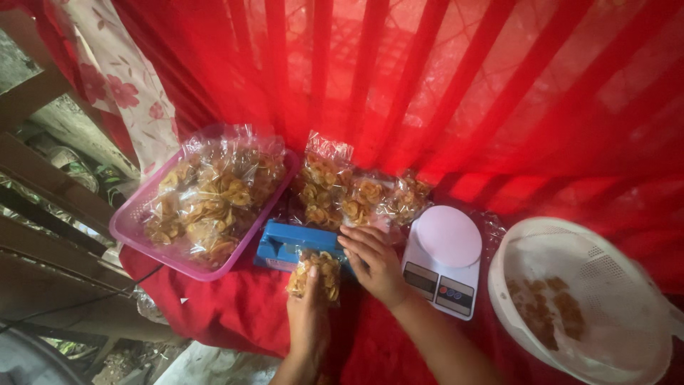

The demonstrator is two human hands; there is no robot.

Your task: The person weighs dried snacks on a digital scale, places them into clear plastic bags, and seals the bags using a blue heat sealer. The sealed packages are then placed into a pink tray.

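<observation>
**Hands at a blue sealer among packed chips**

Left hand (308,314) grips a small clear bag of chips (315,274), its top edge at the blue sealer (292,246). Right hand (374,260) lies flat on the sealer's right end. A pink tray (142,239) of filled bags sits at left; more bags (356,192) stand behind. A white scale (443,260) and white colander (591,299) lie to the right on red cloth (228,306).

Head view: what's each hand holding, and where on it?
Left hand grips the chip bag by its lower end. Right hand holds nothing, pressing the blue sealer.
</observation>
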